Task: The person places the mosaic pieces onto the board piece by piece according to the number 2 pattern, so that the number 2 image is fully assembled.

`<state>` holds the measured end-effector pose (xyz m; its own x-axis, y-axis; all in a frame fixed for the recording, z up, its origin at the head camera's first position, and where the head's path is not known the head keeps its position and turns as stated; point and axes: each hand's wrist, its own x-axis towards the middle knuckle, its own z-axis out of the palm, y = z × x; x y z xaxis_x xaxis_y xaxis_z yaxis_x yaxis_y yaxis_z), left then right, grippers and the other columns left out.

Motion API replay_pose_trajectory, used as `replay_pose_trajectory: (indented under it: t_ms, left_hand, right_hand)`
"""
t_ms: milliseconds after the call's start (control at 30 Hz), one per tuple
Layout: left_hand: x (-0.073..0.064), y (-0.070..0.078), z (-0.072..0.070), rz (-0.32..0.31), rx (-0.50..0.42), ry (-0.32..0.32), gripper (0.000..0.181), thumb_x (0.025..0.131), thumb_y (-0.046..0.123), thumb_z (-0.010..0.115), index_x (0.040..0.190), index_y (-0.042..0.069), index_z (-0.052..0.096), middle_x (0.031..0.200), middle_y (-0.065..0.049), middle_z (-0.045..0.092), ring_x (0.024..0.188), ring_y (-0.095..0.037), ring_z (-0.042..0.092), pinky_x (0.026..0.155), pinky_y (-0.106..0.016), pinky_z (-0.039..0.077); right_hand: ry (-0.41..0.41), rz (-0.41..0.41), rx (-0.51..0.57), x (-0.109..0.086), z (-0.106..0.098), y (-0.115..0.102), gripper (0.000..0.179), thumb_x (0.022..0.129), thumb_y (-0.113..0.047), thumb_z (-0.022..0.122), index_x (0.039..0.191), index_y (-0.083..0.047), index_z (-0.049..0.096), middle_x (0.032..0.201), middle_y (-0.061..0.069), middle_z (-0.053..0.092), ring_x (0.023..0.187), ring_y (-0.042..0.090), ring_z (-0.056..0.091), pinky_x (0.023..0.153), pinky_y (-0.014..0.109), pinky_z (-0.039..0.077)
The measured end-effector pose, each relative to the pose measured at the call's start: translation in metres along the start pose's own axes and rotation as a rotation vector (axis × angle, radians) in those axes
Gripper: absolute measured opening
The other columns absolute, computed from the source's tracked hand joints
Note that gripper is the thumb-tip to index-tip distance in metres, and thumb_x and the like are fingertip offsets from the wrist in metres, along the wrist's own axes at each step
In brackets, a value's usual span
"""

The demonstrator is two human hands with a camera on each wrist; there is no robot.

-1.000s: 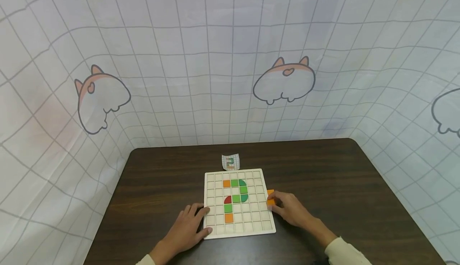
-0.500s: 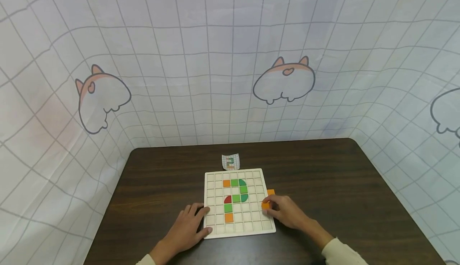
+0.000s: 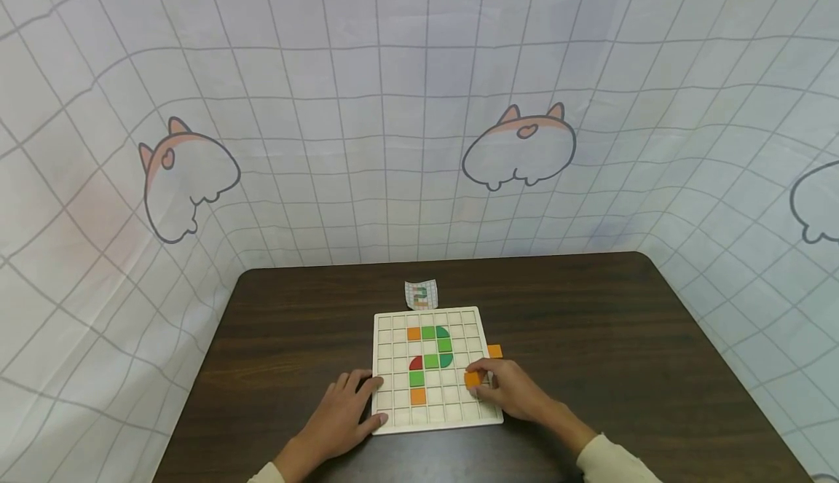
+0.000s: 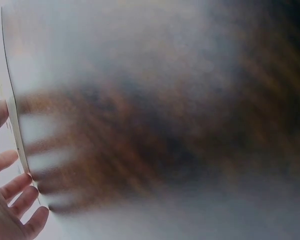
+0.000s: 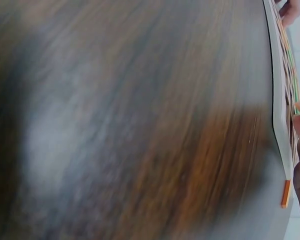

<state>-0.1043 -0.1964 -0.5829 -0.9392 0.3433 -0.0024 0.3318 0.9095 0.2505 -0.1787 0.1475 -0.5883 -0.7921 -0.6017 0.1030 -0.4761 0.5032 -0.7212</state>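
My right hand [image 3: 518, 391] pinches an orange square tile [image 3: 473, 379] between thumb and index finger, over the right part of a cream gridded board [image 3: 459, 416]. My left hand [image 3: 342, 411] rests at the board's left edge, its thumb and a fingertip touching the rim. A figure of tiles lies on the board: green squares [image 3: 428, 333], orange squares [image 3: 417, 396], dark green rounded pieces [image 3: 446, 360] and one red rounded piece [image 3: 416, 363]. Only fingers and the board's edge [image 4: 20, 145] show in the left wrist view.
Another orange tile [image 3: 494, 351] lies on the table against the board's right edge; it also appears as an orange tile [image 5: 286, 194] in the right wrist view. Behind the board lies a small paper [image 3: 421, 295] printed with a coloured grid figure. A white gridded curtain [image 3: 367, 140] surrounds the dark table [image 3: 590, 337].
The right hand has picked up the orange tile at the board's right edge and carried it left over the grid. Another orange tile remains on the table. My left hand stays still.
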Motion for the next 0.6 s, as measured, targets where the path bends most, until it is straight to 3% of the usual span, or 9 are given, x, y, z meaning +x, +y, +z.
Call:
replay_pose_trajectory:
  t_ms: [600]
  left_hand:
    - [0.0, 0.002, -0.002, -0.007, -0.013, -0.009, 0.061, 0.094, 0.054, 0.064, 0.143, 0.018, 0.054, 0.141, -0.01, 0.05, 0.122, -0.028, 0.051, 0.097, -0.052, 0.044]
  right_hand:
    - [-0.021, -0.03, 0.075, 0.015, 0.015, -0.016, 0.026, 0.092, -0.019, 0.075, 0.115, -0.008, 0.071, 0.087, -0.008, 0.061, 0.06, -0.004, 0.041, 0.058, 0.018, 0.041]
